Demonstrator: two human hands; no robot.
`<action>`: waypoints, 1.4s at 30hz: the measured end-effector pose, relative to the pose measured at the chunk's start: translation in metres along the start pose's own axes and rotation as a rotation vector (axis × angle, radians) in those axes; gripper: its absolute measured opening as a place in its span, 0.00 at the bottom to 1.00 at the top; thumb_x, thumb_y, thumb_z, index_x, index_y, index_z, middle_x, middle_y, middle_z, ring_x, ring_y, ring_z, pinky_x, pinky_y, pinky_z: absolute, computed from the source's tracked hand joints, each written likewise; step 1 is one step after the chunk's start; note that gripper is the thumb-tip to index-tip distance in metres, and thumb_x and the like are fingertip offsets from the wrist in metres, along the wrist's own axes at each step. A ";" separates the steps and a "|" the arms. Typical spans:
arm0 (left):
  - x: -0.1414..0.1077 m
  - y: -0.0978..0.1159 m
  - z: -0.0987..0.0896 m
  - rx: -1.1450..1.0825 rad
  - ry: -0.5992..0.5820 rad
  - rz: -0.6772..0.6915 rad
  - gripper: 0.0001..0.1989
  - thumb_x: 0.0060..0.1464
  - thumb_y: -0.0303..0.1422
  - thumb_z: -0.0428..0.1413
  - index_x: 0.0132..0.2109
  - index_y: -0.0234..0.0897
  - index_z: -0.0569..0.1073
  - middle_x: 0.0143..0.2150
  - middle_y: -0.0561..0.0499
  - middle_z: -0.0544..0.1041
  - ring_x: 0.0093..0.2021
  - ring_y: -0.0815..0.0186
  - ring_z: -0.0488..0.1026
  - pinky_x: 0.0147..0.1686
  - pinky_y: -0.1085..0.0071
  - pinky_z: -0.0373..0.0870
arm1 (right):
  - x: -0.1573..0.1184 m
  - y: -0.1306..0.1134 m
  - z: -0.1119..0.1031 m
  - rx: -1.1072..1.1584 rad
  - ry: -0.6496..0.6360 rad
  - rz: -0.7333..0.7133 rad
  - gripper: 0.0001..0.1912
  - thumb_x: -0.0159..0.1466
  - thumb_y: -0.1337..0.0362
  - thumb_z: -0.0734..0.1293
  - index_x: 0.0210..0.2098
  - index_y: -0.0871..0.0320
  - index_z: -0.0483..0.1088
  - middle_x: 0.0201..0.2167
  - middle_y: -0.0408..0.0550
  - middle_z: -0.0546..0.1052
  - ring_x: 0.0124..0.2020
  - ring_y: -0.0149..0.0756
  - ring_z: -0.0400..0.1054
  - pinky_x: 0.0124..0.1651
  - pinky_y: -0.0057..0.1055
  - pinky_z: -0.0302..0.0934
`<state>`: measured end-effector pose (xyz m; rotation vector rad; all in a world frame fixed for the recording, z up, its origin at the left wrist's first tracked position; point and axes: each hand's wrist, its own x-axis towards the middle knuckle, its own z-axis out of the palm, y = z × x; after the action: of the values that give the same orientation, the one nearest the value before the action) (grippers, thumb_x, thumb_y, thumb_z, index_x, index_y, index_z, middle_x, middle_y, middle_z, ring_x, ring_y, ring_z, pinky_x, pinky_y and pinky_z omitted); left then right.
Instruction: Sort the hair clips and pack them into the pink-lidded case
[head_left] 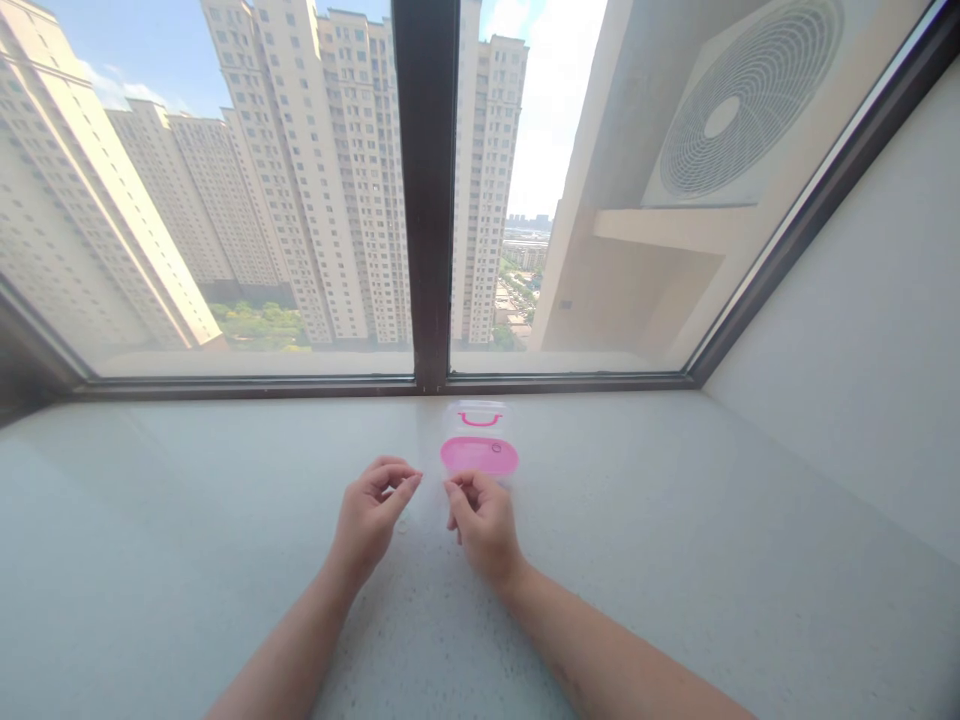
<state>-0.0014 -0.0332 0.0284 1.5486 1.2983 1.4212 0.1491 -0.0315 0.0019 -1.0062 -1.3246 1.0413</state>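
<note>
My left hand [373, 510] is raised over the sill, thumb and index fingertip pinched together. Facing it across a small gap, my right hand [484, 520] also has its thumb and fingers closed in a pinch. Whatever is between the fingertips of either hand is too small to make out. Just beyond my right hand lies an oval pink plastic lid or tray [469, 458], with a small dark ring [496, 449] on it. Behind that is a clear plastic box part with a pink handle [480, 420]. A tiny clear piece [403, 526] lies on the sill between my hands.
The pale speckled windowsill [187, 530] spreads out on both sides. At the back a dark window frame [431, 200] stands, with tall buildings and an air conditioner unit [750, 110] outside the glass. A white wall [855, 320] bounds the right side.
</note>
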 end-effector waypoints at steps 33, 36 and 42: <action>-0.001 -0.002 -0.001 -0.018 -0.027 -0.015 0.08 0.52 0.36 0.56 0.32 0.36 0.76 0.35 0.50 0.70 0.33 0.68 0.66 0.27 0.76 0.63 | 0.001 0.001 0.000 0.026 -0.018 0.015 0.10 0.62 0.59 0.62 0.32 0.61 0.66 0.14 0.37 0.66 0.12 0.24 0.55 0.16 0.20 0.50; -0.001 -0.002 0.000 -0.016 -0.033 -0.019 0.08 0.52 0.36 0.56 0.31 0.35 0.76 0.35 0.50 0.70 0.33 0.68 0.66 0.27 0.76 0.63 | 0.000 0.001 0.000 0.017 -0.015 0.007 0.10 0.62 0.59 0.62 0.32 0.61 0.66 0.14 0.37 0.66 0.12 0.24 0.55 0.16 0.20 0.50; -0.001 -0.002 0.001 -0.011 -0.036 -0.021 0.09 0.52 0.36 0.56 0.31 0.35 0.75 0.35 0.49 0.69 0.33 0.68 0.66 0.25 0.77 0.62 | 0.000 0.002 0.000 0.014 -0.020 0.002 0.09 0.62 0.61 0.61 0.32 0.61 0.66 0.14 0.37 0.66 0.12 0.23 0.56 0.16 0.20 0.50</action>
<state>-0.0012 -0.0332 0.0262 1.5428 1.2800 1.3790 0.1489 -0.0308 0.0002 -0.9893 -1.3315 1.0634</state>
